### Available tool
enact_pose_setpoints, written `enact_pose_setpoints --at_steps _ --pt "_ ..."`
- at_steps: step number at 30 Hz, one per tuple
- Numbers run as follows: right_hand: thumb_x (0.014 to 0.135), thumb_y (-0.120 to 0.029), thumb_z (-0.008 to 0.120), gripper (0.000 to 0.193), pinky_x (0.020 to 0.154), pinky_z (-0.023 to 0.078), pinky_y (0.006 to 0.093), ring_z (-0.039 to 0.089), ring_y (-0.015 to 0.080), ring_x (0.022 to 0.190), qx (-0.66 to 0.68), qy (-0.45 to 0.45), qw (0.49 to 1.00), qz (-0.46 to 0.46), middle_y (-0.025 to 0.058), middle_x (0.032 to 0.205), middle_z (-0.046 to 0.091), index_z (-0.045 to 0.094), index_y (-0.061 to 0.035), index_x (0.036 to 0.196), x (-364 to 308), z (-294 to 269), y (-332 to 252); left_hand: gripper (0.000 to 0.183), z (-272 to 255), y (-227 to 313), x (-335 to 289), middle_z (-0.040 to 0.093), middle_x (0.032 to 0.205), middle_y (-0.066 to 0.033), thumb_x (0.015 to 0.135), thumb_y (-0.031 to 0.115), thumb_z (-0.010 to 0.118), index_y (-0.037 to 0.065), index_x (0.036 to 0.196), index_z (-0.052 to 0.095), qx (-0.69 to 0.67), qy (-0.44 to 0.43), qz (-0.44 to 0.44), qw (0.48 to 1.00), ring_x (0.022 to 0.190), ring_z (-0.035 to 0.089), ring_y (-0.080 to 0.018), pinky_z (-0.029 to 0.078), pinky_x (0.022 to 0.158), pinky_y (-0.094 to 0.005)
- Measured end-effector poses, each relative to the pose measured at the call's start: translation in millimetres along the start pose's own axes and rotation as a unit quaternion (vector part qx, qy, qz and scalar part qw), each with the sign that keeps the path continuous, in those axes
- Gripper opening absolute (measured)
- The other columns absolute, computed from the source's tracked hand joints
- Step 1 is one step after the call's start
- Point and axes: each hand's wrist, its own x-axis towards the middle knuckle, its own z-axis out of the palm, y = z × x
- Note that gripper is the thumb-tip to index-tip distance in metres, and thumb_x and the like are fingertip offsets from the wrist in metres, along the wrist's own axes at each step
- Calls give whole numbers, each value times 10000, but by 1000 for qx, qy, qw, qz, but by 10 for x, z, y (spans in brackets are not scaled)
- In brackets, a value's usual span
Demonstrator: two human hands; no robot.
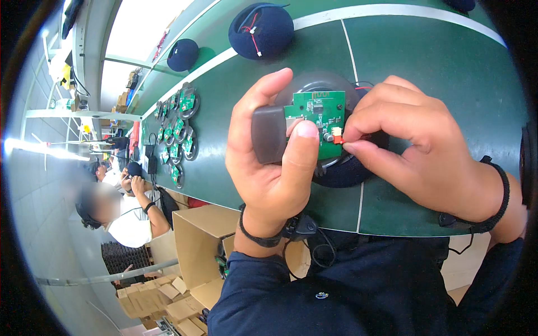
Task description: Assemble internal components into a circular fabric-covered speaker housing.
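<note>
Clamping the green circuit board [332, 105] and grey block [268, 134] in the left hand [269, 176], over the dark round unit [347, 175]; pinching the red-and-white connector [337, 136] toward the board's right edge with the right hand [414, 143]. Could skew the connector by pressing off-line, strain the red wire [363, 88] by tugging, or tilt the board by slackening the left-hand hold

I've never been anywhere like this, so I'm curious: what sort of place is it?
Probably an electronics assembly workshop: the person's left hand holds a green circuit board, more boards lie clustered on the long green workbench, and cardboard boxes stand beside it.
</note>
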Motion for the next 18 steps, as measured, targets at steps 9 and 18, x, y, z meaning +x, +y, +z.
enact_pose_setpoints --at_steps 9,18 --pt "858 0 798 129 808 534 368 684 266 869 98 2 991 86 104 920 745 749 -8 977 -17 -32 2 511 53 -27 -13 621 1391 -127 964 40 738 -69 1434 569 -23 16 8 1000 923 635 -72 534 793 -218" --pt "924 -32 774 91 813 499 355 647 262 899 4 -54 997 60 111 950 666 699 -14 972 10 -150 -22 515 45 -17 -19 618 1388 -123 968 54 752 -64 1435 570 -15 20 -3 1000 944 635 -72 532 807 -223"
